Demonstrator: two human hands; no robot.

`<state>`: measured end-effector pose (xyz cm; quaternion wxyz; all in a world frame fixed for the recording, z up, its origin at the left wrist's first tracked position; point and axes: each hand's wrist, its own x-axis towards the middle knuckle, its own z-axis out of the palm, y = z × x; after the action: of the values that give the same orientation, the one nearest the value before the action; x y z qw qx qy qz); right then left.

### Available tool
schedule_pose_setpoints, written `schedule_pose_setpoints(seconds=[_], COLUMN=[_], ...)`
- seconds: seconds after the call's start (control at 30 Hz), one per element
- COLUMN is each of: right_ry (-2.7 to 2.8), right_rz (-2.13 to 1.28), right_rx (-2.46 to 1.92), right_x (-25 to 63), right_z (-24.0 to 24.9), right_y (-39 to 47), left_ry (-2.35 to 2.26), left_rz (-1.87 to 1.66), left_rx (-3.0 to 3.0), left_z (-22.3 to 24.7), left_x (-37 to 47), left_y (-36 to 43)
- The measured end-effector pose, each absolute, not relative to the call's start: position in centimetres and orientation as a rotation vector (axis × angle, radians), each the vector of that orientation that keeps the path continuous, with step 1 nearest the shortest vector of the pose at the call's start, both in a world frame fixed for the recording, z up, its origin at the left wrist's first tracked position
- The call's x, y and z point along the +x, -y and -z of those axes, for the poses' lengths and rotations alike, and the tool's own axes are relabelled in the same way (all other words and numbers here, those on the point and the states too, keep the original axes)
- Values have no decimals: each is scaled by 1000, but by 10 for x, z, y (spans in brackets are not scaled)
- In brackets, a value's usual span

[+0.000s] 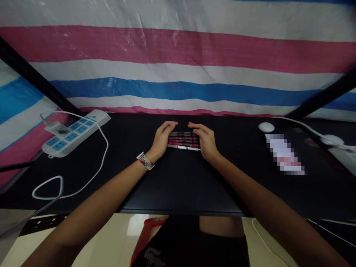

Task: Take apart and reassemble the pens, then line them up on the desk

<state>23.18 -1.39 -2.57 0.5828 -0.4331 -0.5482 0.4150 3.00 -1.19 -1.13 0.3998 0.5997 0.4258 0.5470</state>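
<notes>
Several pens (pixel 183 141) lie side by side in a row on the black tabletop, some dark, some red, with a white pen (pixel 184 147) nearest to me. My left hand (pixel 163 139) is cupped at the left ends of the row, its fingers stretched out and curving inward beyond the pens. At the right ends, my right hand (pixel 205 140) mirrors it, with the fingers extended and slightly apart. Both hands appear to touch the pen ends, which their palms partly hide. A woven multicoloured band (pixel 145 161) circles my left wrist.
A white power strip (pixel 76 133) with an adapter (pixel 58 129) stands at the left, its white cable (pixel 104 155) looping over the black table (pixel 178 185). To the right are a white mouse-like object (pixel 266 127) and a blurred-out pale item (pixel 285 154). A striped sheet (pixel 178 48) hangs behind.
</notes>
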Motion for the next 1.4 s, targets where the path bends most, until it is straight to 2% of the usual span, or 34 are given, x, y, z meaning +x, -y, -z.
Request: schedule_pose_setpoints(seconds=[0.3,0.47,0.63,1.0,1.4], right_ry=[1500,1807,2107,2375,2311], right_rz=[-902,-509,-310,-245,-277], right_rx=[-1070,-1140,-873,-705,-688], right_x=[236,239,234,239,239], right_z=[22,21,9,-1,-3], right_y=[14,19,34,38,37], left_ry=[-1138,-1106,-1104,-1122,-1133], left_rz=[-1322,-1313,-1332,-1325,-1350], left_rx=[1556,1545,1514,1500,1605], left_z=[8,8,12,12,5], left_x=[30,29,28,28,26], left_y=[14,13,9,8,13])
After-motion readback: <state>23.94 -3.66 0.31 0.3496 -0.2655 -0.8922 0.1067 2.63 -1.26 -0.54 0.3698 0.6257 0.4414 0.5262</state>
